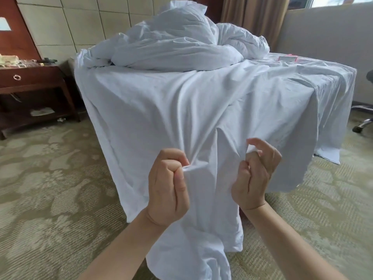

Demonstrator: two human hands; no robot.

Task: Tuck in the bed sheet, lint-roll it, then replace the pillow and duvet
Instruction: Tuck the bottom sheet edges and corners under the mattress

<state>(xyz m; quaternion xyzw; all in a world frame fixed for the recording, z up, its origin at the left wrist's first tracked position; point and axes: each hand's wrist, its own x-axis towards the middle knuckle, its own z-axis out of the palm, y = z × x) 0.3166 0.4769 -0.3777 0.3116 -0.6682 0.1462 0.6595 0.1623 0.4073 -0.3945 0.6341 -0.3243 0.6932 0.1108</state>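
My left hand [168,184] and right hand [255,174] both pinch the white bed sheet [161,110] (hanging untucked) at the near corner.

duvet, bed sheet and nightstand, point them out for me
duvet [171,43]: head view, middle of the crumpled heap on the bed
bed sheet [161,110]: head view, the hanging front drape
nightstand [30,77]: head view, its drawer front

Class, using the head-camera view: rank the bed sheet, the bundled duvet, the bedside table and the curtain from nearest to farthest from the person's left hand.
From the left hand:
1. Bed sheet: pinched in that hand, draped over the bed's end.
2. Duvet: heaped on the bed, straight beyond.
3. Bedside table: far left, by the wall.
4. Curtain: back right, behind the duvet.
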